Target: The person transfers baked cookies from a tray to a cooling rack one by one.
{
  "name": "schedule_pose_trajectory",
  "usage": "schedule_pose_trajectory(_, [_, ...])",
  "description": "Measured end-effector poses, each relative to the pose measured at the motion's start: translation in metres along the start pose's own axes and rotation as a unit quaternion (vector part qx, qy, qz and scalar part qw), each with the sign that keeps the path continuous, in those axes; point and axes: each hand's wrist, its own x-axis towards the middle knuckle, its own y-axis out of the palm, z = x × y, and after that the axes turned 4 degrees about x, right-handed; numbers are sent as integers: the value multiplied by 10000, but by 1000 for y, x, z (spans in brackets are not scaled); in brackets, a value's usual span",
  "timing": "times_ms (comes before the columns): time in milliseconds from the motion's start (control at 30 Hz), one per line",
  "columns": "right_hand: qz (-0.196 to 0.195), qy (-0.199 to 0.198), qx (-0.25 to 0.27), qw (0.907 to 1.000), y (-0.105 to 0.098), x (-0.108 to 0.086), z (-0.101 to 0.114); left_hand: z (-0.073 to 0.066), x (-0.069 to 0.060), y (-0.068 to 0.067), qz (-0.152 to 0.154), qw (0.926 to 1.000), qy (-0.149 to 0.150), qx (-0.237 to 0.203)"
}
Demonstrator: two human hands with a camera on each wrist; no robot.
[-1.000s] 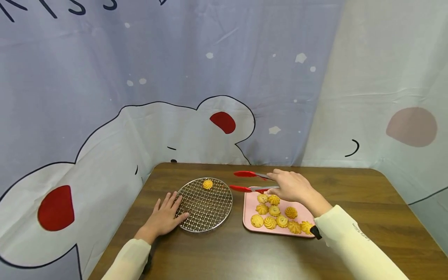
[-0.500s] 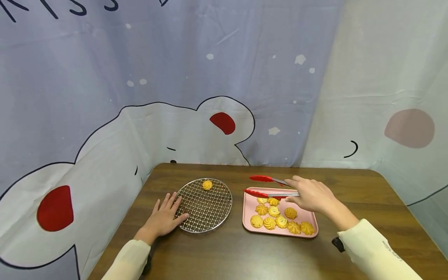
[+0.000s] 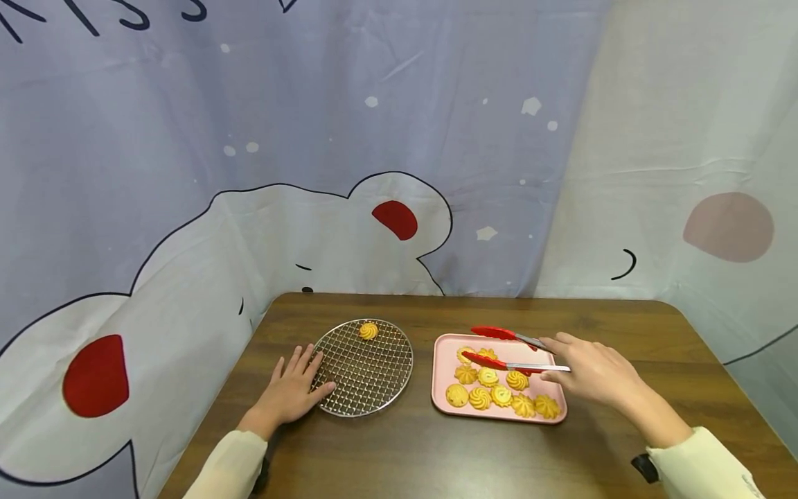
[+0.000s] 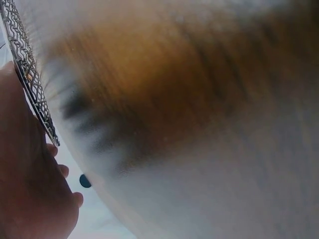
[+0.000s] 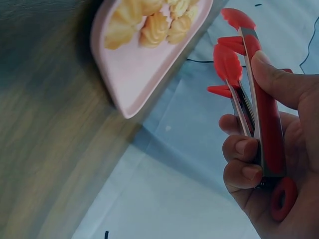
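Observation:
My right hand (image 3: pixel 592 367) grips a pair of red-tipped metal tongs (image 5: pixel 266 114), thumb on one arm and fingers curled round the other. The tongs' red tips stand apart with nothing between them, above the pink tray (image 3: pixel 444 409). Several piped, swirled cookies (image 3: pixel 480 398) lie on that tray. With fingers spread, my left hand (image 3: pixel 287 391) rests at the left rim of a round wire rack (image 3: pixel 368 388). One swirled cookie (image 3: pixel 368 331) sits near the rack's far edge. In the left wrist view the mesh rack (image 4: pixel 30 74) shows beside the hand.
A brown wooden table (image 3: pixel 399 450) carries the rack on the left and the tray on the right, with a gap between them. Behind the table hangs a printed curtain (image 3: pixel 486 138) with cartoon shapes.
My right hand has moved right and slightly nearer with the tongs, from between rack and tray to over the tray. The left hand, rack and its cookie stay put.

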Motion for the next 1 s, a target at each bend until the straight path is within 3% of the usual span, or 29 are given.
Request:
schedule_pose_trajectory(533, [-78, 384, 92, 9992, -7, -51, -15, 3, 0, 3, 0, 10000, 9, 8])
schedule_pose_trajectory(1000, [58, 533, 90, 9985, -6, -74, -28, 3, 1, 2, 18, 10000, 9, 56])
